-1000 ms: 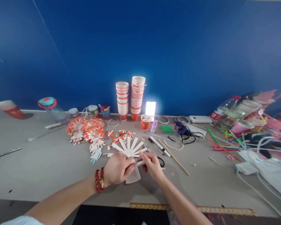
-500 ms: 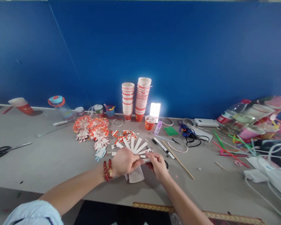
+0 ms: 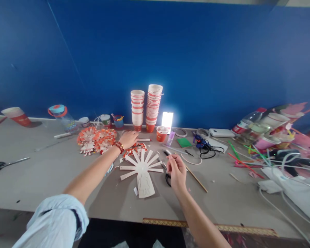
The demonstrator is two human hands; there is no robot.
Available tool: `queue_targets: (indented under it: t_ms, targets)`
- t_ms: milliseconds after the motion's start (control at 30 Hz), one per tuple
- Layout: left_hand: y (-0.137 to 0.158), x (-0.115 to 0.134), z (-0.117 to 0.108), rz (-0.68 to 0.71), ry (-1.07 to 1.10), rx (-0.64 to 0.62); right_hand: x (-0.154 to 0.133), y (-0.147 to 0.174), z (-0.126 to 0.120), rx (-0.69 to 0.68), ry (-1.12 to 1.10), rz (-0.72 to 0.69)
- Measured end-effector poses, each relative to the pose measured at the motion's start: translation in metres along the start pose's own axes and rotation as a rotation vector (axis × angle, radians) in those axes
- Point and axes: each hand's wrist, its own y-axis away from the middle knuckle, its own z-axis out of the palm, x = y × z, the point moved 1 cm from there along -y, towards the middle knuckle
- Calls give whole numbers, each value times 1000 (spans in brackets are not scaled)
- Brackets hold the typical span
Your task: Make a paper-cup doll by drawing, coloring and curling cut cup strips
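Observation:
A paper cup cut into white strips [image 3: 142, 167] lies splayed out in front of me. Its lower flap [image 3: 145, 185] bears a pencil-like figure drawing. Beyond it, my left hand [image 3: 128, 139] reaches to the back, low over the table, with its fingers stretched out. A slim white marker with a red end [image 3: 144, 140] lies at its fingertips. My right hand [image 3: 177, 169] is raised right of the strips, with thumb and fingers pinched together; what they hold, if anything, is hidden. Black-handled scissors [image 3: 167, 179] and a black pen [image 3: 165, 152] lie beside it, partly covered.
Two cup stacks [image 3: 137, 110] [image 3: 154, 108], a small red cup [image 3: 162, 133] and a bright phone [image 3: 167, 121] stand at the back. Orange paper cutouts [image 3: 98, 139] pile up left. A wooden stick [image 3: 197, 178], glue gun [image 3: 203, 142] and cables [image 3: 276, 206] lie right.
My hands have come apart from over the strips. My left hand has moved back and left, where the marker now lies; my right stays near, slightly raised. The cut cup is uncovered.

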Motion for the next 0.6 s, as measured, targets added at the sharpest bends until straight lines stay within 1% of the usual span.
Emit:
queue_targets:
  t_ms: [100, 200, 233, 267, 333, 400, 500, 600]
  targets:
    - [11, 8, -5, 15, 36, 36, -4, -2, -2, 40, -39, -13]
    - [37, 26, -16, 53, 90, 66, -5, -5, -5, 23, -19, 13]
    - [48, 35, -19, 84, 120, 72, -5, -6, -5, 19, -10, 19]
    - [59, 44, -22, 151, 202, 81, -6, -7, -6, 21, -5, 19]
    - [82, 61, -24, 257, 316, 51, -6, -10, -9, 39, -4, 0]
    - [102, 73, -23, 265, 364, 22, -8, -13, -12, 84, 2, -41]
    - [120, 79, -19, 290, 376, -3, -13, -17, -18, 143, 41, -91]
    - [127, 76, -18, 303, 395, -12, -19, -20, -27, 106, 152, -76]
